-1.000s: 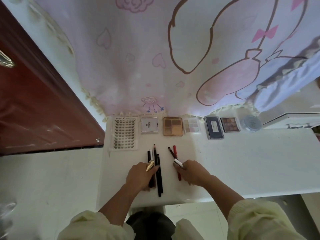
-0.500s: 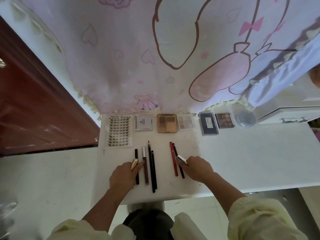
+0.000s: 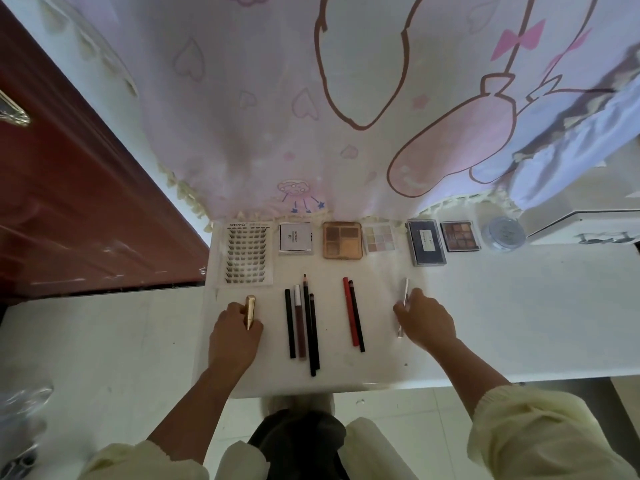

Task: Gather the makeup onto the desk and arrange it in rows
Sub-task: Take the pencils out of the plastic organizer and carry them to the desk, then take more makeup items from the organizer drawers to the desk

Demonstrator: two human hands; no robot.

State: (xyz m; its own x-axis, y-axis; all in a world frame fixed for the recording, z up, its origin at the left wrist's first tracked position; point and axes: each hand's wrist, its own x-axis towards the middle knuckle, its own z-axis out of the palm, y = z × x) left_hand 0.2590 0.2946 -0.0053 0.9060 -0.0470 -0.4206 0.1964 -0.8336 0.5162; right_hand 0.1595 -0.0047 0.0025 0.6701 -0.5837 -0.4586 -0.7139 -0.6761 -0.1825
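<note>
On desk [image 3: 502,306], left hand [image 3: 235,336] clamped on tapered gold tube [image 3: 250,308], right hand [image 3: 427,318] pinching slim silver pen [image 3: 405,289]

White desk [image 3: 519,323]. Back row, left to right: lash tray [image 3: 246,252], white compact [image 3: 295,238], gold palette [image 3: 342,240], pale palette [image 3: 380,238], blue case [image 3: 426,241], brown palette [image 3: 460,236], jar [image 3: 506,233]. Front row: gold tube [image 3: 250,308], four dark pencils [image 3: 300,327], red pencil [image 3: 349,310], black pencil [image 3: 356,317], silver stick [image 3: 405,289].

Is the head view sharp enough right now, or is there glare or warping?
Head view: backlit through the curtain; wide-angle bows the desk edge; the silver stick in the right hand nearly washes into the white top.
</note>
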